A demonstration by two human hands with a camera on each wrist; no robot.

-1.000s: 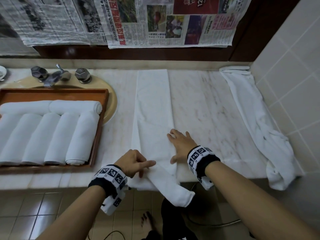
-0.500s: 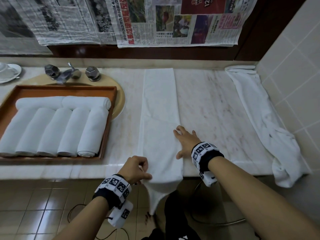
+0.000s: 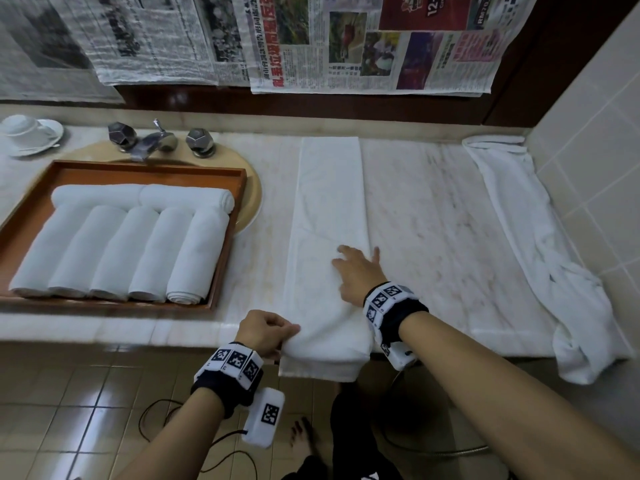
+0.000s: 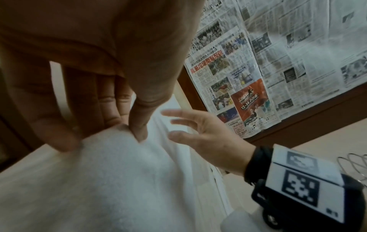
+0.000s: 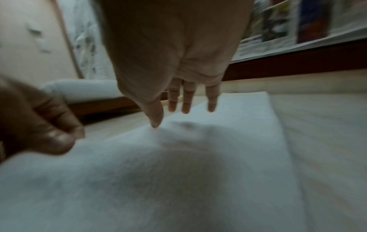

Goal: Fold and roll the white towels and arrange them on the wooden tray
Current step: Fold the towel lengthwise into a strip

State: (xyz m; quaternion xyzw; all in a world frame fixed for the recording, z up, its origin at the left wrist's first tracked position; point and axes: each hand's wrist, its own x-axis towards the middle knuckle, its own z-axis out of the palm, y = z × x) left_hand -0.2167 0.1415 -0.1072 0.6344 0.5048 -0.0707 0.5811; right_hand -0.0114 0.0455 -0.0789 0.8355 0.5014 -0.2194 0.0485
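Observation:
A long white towel (image 3: 329,202), folded into a narrow strip, lies on the marble counter from the back wall to the front edge. Its near end is doubled over and hangs slightly past the edge. My left hand (image 3: 268,332) pinches the left corner of that folded near end (image 4: 111,157). My right hand (image 3: 356,268) lies flat on the strip with straight, spread fingers (image 5: 186,103). To the left stands the wooden tray (image 3: 228,244) with several rolled white towels (image 3: 114,251) in it.
A loose white towel (image 3: 540,258) is draped along the tiled right wall and over the counter's front edge. The tray sits over a sink with a tap (image 3: 152,140). A cup and saucer (image 3: 27,133) are at the far left. Newspapers (image 3: 311,43) cover the wall behind.
The hanging near end of the towel has been brought up and folded onto the counter edge. My right hand slid further up the strip. My left hand keeps its pinch on the corner.

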